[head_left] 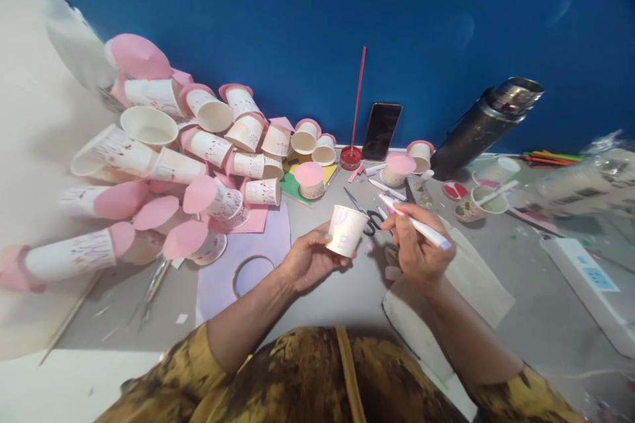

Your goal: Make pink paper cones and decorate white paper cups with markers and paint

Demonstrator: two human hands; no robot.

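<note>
While the left hand [308,258] grasps a small white paper cup [346,230] low down, thumb & fingers round its narrower end, the cup hangs slightly tilted just above the grey table [342,297]. Its wider end is up, so the upper wall stays bare toward the right hand [419,248]. That hand is closed in a writing pinch on a white marker pen [434,236], w/ the tip slanted at the cup's rim, v. near; contact can't be told. Black-handled scissors [364,215] lie just behind the cup, w/in easy reach. A heap of white paper cups w/ pink paper discs [198,145] is banked vs. the blue wall, left of the hands, beside a lilac paper sheet [258,238] w/ 1 round hole cut out.
</note>
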